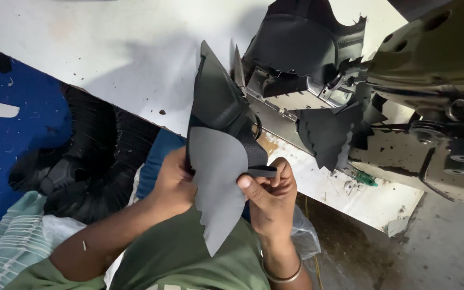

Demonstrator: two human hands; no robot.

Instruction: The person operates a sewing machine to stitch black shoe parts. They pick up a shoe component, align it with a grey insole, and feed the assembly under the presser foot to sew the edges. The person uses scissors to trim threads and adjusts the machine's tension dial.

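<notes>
Both my hands hold a shoe upper piece (218, 177) upright in front of my chest. Its near side is grey lining and its far part is black fabric rising to a point. My left hand (172, 182) grips the piece's left edge. My right hand (269, 193) pinches a narrow black strap (261, 171) at its right edge between thumb and forefinger. Just beyond the piece stands a sewing machine (430, 80) with another black upper (307, 43) lying at its needle area.
The white worktable (108, 48) runs across the top left. Below its edge sits a heap of stacked black shoe uppers (92, 161) on a blue surface (12, 134). A pale striped cloth (6, 241) lies at lower left. A black scalloped scrap (326, 134) hangs by the machine.
</notes>
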